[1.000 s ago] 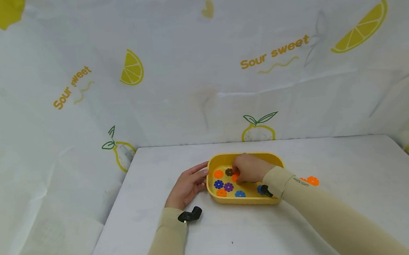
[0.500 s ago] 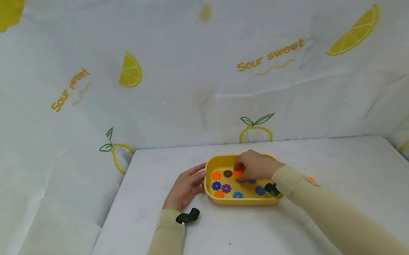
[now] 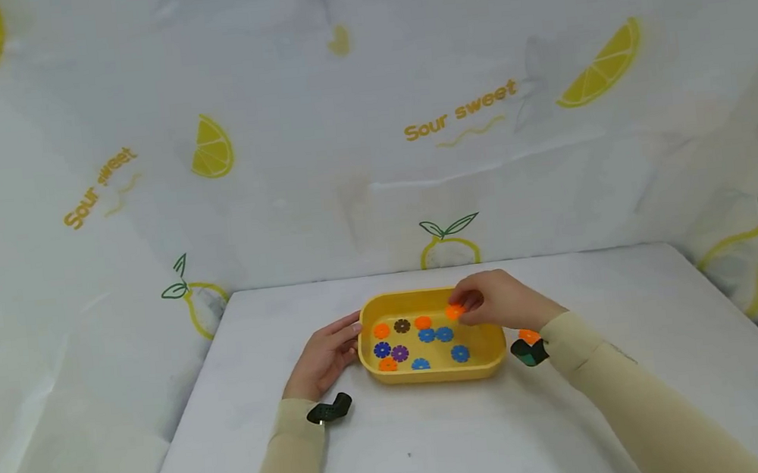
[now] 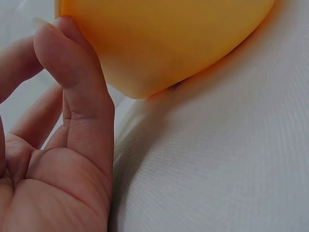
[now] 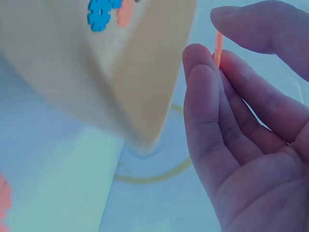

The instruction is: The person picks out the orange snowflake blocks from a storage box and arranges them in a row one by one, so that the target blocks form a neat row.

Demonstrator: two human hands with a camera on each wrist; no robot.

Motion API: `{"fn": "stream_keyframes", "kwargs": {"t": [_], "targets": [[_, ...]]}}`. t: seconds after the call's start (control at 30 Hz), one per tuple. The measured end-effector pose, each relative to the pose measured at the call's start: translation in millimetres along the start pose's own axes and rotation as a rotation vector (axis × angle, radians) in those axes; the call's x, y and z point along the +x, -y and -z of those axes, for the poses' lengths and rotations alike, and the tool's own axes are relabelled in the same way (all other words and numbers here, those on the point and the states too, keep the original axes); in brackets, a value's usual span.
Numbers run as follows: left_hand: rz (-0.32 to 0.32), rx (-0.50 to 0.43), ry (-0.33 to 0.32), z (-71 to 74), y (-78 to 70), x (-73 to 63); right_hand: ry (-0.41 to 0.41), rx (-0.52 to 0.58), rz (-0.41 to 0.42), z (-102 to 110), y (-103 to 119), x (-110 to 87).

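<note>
A yellow tray (image 3: 433, 375) sits mid-table in the head view, with several notched plastic snowflake discs lying apart inside it. They include a brown disc (image 3: 402, 326), a purple disc (image 3: 400, 353) and a blue disc (image 3: 460, 353). My left hand (image 3: 319, 358) holds the tray's left end, thumb at the rim; the left wrist view shows the thumb (image 4: 72, 67) against the yellow wall. Over the tray's far right corner, my right hand (image 3: 504, 299) pinches an orange snowflake disc (image 3: 455, 311). That disc shows edge-on between thumb and fingertips in the right wrist view.
Another orange disc (image 3: 529, 336) lies on the white table (image 3: 399, 448) right of the tray, partly covered by the right wrist's camera (image 3: 529, 353). A white sheet (image 3: 320, 196) with lemon prints hangs behind the table.
My right hand has risen from inside the tray and moved right toward its far right corner, carrying the orange disc. The left hand stays at the tray's left end. The head view has shifted slightly.
</note>
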State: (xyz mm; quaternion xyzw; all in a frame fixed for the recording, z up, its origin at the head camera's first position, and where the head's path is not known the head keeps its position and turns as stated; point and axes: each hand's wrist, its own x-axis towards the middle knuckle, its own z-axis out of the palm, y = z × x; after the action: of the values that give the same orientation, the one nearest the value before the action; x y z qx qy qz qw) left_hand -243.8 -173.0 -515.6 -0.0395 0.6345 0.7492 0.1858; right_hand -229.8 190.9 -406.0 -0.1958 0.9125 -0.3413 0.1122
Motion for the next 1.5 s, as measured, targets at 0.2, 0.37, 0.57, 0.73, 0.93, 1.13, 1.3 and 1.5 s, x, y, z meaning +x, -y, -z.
{"fn": "stream_keyframes", "kwargs": {"t": [0.2, 0.37, 0.57, 0.73, 0.93, 1.13, 1.3, 1.5], "targets": [[0.000, -0.027, -0.022, 6.3, 1.5, -3.8, -0.056, 0.058, -0.043, 13, -18, -22.4], [0.013, -0.056, -0.029, 9.7, 3.0, -6.2, -0.108, 0.079, -0.111, 21, -38, -40.9], [0.022, -0.067, -0.016, 10.4, 4.3, -7.5, -0.188, 0.072, -0.183, 26, -71, -67.1], [0.026, -0.065, -0.021, 8.9, 5.5, -10.6, -0.232, 0.043, -0.212, 24, -97, -85.8], [0.030, -0.072, -0.013, 7.0, 7.4, -11.5, -0.257, 0.009, -0.245, 24, -118, -100.5], [0.026, -0.073, -0.009, 3.2, 3.0, -11.6, -0.271, 0.000, -0.248, 26, -127, -109.0], [0.032, -0.074, -0.001, 0.2, 0.1, -9.3, -0.276, 0.016, -0.244, 27, -131, -111.6], [0.047, -0.072, 0.004, -3.5, 0.0, -5.2, -0.268, 0.003, -0.268, 25, -140, -113.8]]}}
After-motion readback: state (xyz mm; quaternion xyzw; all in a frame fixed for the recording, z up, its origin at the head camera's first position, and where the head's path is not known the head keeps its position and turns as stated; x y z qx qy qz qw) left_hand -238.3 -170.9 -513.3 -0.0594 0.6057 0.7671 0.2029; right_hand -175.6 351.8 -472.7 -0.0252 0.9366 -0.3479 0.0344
